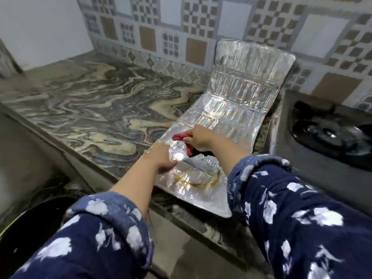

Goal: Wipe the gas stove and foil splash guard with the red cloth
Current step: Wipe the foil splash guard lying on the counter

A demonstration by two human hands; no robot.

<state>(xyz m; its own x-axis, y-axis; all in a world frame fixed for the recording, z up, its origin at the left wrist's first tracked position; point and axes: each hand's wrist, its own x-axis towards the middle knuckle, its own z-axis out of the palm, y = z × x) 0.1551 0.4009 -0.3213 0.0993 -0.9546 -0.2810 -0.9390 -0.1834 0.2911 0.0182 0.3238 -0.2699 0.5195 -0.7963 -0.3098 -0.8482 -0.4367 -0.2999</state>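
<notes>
The foil splash guard lies mostly flat on the marble counter, its far panel leaning up against the tiled wall. Brownish stains mark its near panel. My right hand is closed around the red cloth and presses it onto the foil's middle. My left hand lies flat on the foil's left edge, fingers spread, holding nothing. The black gas stove sits at the right, apart from both hands.
The marble counter stretches to the left of the foil. A patterned tile wall rises behind it. A dark round pan sits low at the left, below the counter's front edge.
</notes>
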